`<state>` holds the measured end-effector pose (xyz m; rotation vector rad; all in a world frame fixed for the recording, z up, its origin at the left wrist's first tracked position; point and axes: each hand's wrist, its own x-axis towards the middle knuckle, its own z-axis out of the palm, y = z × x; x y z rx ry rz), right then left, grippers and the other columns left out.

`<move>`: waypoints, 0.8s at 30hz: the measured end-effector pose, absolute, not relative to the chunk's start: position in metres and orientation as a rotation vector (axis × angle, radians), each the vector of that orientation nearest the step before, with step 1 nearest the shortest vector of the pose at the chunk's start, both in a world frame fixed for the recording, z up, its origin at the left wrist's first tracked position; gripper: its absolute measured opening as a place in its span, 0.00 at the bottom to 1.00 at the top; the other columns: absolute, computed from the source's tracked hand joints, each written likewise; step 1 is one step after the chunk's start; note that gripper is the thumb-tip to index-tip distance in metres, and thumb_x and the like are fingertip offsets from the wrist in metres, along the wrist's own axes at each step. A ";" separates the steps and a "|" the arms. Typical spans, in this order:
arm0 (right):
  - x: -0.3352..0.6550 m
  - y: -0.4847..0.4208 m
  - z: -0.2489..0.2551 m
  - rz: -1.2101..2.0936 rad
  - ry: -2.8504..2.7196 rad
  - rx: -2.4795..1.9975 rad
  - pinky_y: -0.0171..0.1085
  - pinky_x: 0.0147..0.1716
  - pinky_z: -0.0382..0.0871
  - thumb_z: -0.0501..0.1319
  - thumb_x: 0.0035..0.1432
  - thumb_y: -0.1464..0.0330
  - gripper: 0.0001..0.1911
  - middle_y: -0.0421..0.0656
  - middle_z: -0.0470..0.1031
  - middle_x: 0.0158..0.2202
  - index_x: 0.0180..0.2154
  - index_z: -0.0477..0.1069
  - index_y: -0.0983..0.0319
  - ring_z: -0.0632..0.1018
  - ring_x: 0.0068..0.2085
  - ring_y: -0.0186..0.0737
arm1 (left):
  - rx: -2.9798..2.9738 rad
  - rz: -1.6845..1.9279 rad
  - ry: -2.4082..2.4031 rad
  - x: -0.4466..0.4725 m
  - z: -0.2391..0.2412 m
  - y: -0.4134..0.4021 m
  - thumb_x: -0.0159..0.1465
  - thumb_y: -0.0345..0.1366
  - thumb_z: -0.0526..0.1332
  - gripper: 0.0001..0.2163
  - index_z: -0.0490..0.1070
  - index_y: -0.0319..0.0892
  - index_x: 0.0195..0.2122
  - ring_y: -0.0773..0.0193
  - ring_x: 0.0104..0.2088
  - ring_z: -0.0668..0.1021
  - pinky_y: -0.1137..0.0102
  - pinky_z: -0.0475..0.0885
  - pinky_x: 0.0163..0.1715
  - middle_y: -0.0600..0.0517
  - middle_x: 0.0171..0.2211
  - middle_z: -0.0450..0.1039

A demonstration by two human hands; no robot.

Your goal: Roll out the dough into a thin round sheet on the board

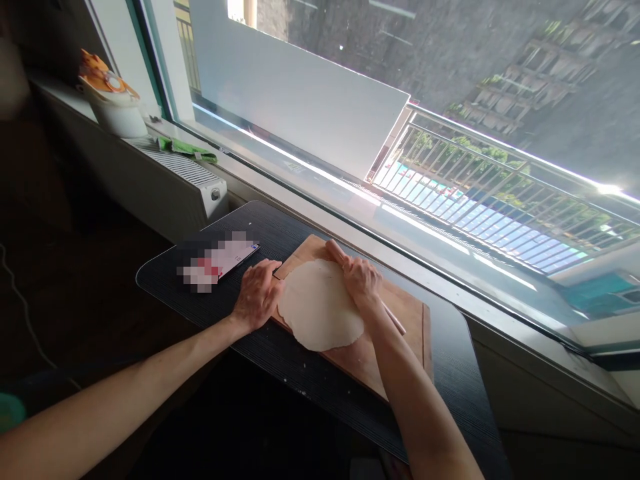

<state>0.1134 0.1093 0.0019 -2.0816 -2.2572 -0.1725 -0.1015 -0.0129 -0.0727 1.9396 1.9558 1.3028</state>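
Note:
A thin, roughly round sheet of dough (pixel 320 307) lies flat on a wooden cutting board (pixel 410 313). My right hand (pixel 363 279) is wrapped around the middle of a slim wooden rolling pin (pixel 336 252), which lies slanted along the dough's right side. At the board's left edge, my left hand (pixel 257 293) has its fingers bent over the rim, with the thumb close to the dough's edge; its fingertips are partly hidden.
The board sits on a dark table (pixel 240 227) with rounded corners. A phone (pixel 239 261), partly blurred out, lies left of my left hand. Behind are a window sill, a white radiator (pixel 195 180), a green cloth (pixel 187 149) and a white bin (pixel 117 113).

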 end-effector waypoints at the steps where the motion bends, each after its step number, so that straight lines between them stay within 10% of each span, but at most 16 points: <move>1: 0.111 0.108 0.001 -0.190 -2.299 -2.063 0.40 0.43 0.67 0.42 0.73 0.57 0.27 0.54 0.80 0.44 0.45 0.75 0.65 0.80 0.46 0.49 | 1.940 1.300 1.958 -0.101 -0.073 -0.013 0.70 0.40 0.47 0.19 0.63 0.41 0.58 0.51 0.61 0.69 0.52 0.60 0.62 0.41 0.56 0.70; 24: 0.080 0.156 0.012 0.079 -2.387 -1.947 0.53 0.60 0.56 0.37 0.73 0.57 0.27 0.51 0.64 0.64 0.60 0.66 0.56 0.62 0.64 0.52 | 1.888 1.287 1.933 -0.102 -0.067 -0.015 0.70 0.41 0.45 0.21 0.64 0.39 0.58 0.50 0.61 0.69 0.53 0.60 0.63 0.41 0.56 0.70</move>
